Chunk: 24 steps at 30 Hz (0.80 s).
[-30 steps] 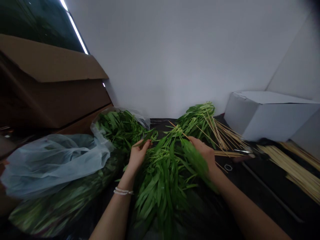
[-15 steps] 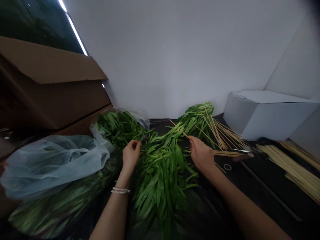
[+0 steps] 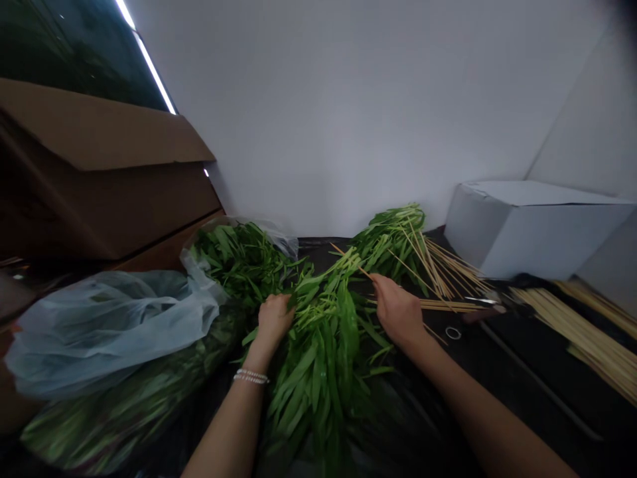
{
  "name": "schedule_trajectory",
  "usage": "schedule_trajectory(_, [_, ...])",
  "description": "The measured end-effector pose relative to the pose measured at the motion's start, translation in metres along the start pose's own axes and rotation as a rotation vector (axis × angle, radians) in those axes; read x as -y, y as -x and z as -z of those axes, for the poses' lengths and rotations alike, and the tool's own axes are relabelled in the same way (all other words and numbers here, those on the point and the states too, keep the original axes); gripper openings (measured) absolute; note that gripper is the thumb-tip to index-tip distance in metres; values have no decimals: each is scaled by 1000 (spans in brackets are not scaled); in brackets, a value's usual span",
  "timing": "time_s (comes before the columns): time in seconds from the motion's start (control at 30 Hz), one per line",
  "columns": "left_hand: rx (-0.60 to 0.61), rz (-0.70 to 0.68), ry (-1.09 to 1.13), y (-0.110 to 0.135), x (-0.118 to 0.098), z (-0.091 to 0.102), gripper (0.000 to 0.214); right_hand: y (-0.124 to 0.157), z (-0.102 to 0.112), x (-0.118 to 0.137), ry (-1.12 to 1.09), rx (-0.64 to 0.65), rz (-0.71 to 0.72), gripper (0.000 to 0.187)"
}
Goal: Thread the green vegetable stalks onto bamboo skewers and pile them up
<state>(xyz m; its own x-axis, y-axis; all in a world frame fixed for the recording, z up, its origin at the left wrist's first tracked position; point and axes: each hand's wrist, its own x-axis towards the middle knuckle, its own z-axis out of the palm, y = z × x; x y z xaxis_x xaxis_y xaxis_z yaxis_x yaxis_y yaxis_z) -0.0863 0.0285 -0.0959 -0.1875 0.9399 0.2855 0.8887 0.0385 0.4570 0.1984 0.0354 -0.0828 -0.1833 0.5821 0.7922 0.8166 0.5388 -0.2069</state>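
Observation:
In the head view my right hand (image 3: 398,312) grips the near end of a thin wooden skewer (image 3: 338,249), which points up and to the left. Pale stems of a bunch of leafy greens (image 3: 323,358) sit along that skewer, and the long leaves hang down towards me. At the bunch's left edge is my left hand (image 3: 275,318), fingers closed in among the leaves; the fingertips are partly hidden. A white beaded bracelet (image 3: 251,376) circles the left wrist.
More greens (image 3: 239,255) lie in a clear bag (image 3: 114,325) at left. Behind right, skewers (image 3: 448,272) rest against another pile of greens (image 3: 388,229). A knife (image 3: 480,301), a ring (image 3: 452,332), a white box (image 3: 537,226) and a cardboard box (image 3: 109,192) stand around.
My left hand has moved right and slightly towards me, from beside the bagged greens to the bunch's edge. My right hand and the skewer have shifted slightly left.

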Motion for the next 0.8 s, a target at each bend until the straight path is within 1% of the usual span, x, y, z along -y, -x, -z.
schedule_trajectory(0.07, [13, -9, -45, 0, -1, 1, 12, 0, -1, 0, 4, -4, 10, 31])
schedule_trajectory(0.13, [-3, -26, -84, 1, -2, 1, 13, 0, -1, 0, 2, -1, 13, 31])
schedule_trajectory(0.23, [-118, -57, -49, -1, -4, 2, 16, 1, -1, 0, -12, 11, 8, 32])
schedule_trajectory(0.3, [-220, -65, 98, -3, -7, 5, 17, 1, 0, 0, -18, 16, -4, 32])
schedule_trajectory(0.37, [-297, -50, 380, -7, -10, 9, 18, 2, 2, 0, -22, 42, 11, 32])
schedule_trajectory(0.43, [-337, -22, 641, -9, -14, 12, 23, 2, 3, 0, -22, 91, 67, 31])
schedule_trajectory(0.53, [-288, 32, 919, -11, -19, 13, 35, 4, 2, 2, 13, 141, 175, 30])
schedule_trajectory(0.63, [-194, 132, 1171, -10, -19, 12, 41, 5, -2, 5, 90, 103, 250, 33])
schedule_trajectory(0.7, [-151, 180, 1251, -9, -20, 11, 42, 7, -5, 8, 128, 77, 285, 33])
schedule_trajectory(0.8, [-111, 207, 1289, -7, -22, 12, 41, 8, -6, 12, 143, 73, 329, 31])
